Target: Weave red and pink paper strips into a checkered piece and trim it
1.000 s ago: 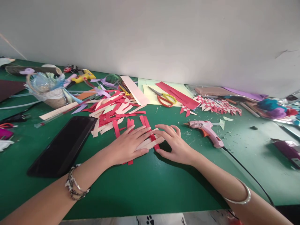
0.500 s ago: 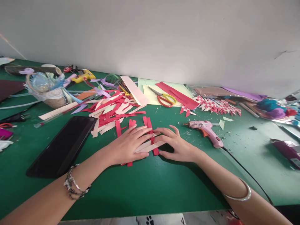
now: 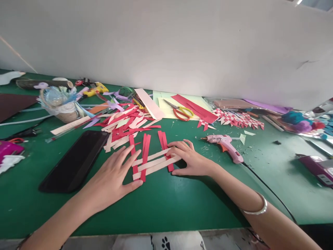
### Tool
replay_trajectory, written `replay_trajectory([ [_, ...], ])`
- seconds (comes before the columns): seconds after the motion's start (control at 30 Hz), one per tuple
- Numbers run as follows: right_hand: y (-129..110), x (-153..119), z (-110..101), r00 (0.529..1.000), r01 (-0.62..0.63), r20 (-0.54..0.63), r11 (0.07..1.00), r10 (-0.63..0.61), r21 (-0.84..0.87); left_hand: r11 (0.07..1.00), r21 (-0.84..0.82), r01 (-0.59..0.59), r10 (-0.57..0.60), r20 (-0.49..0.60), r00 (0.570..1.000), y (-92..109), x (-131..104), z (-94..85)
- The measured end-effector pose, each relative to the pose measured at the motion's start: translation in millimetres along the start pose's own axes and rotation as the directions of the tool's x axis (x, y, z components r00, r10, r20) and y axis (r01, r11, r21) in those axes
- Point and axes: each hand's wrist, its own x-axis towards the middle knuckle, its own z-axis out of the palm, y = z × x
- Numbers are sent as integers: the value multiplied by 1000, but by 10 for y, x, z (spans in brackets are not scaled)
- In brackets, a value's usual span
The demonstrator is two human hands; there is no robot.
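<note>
Several pale pink strips [image 3: 158, 163] lie slantwise across upright red strips [image 3: 146, 152], woven loosely on the green table. My left hand [image 3: 114, 177] is spread at the left end of this lattice, its thumb touching the lower end of the red strips and its fingertips at the left red strip. At the right end, my right hand [image 3: 188, 158] rests with fingers apart over the tips of the pale strips, beside the right pair of red strips [image 3: 163, 141]. A heap of loose red and pink strips [image 3: 125, 125] lies just behind.
A black phone [image 3: 75, 161] lies left of my left hand. The pink glue gun [image 3: 227, 145], its cord trailing toward the front edge, is to the right. Scissors [image 3: 180, 110] lie on paper sheets at the back, beside red-and-white woven pieces [image 3: 239, 118]. A basket [image 3: 65, 113] stands back left.
My left hand has moved left and toward the front, off the middle of the lattice, uncovering the crossed strips. My right hand stays at the right end. The view has shifted slightly.
</note>
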Motion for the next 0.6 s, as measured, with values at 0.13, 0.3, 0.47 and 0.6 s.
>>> replay_trajectory([
  [0.13,-18,37,-21,1000,-8,23,1000,9,-6,1000,0,5,-5,25,1000,121,55,15],
  [0.3,-48,76,-61,999,3,37,1000,-2,-24,999,15,-44,43,46,998,164,209,10],
  [0.47,-100,160,-51,998,57,36,997,-55,-55,998,24,-64,62,79,995,140,229,22],
  [0.6,-122,190,-70,997,58,48,998,-57,-24,999,25,-46,43,105,994,160,216,0],
])
